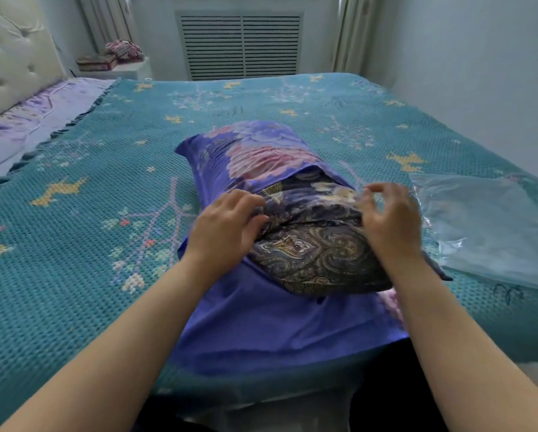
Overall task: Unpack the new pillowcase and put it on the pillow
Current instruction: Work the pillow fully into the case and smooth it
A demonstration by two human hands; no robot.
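Note:
A pillow (317, 257) with a dark paisley cover lies on the bed in front of me. A purple pillowcase (252, 154) with pink flowers covers its far half; its plain purple lower layer (261, 316) spreads flat beneath the near end. My left hand (227, 222) rests on the pillow's left side, fingers curled against the fabric near the pillowcase's open edge. My right hand (389, 219) hovers at the pillow's right side, fingers bent, thumb and forefinger close together above the fabric. Whether either hand pinches cloth is unclear.
The teal patterned bedspread (105, 188) covers the bed. An empty clear plastic package (492, 226) lies to the right of the pillow. A tufted headboard (9, 54) stands at the far left, a radiator grille (239, 45) behind the bed.

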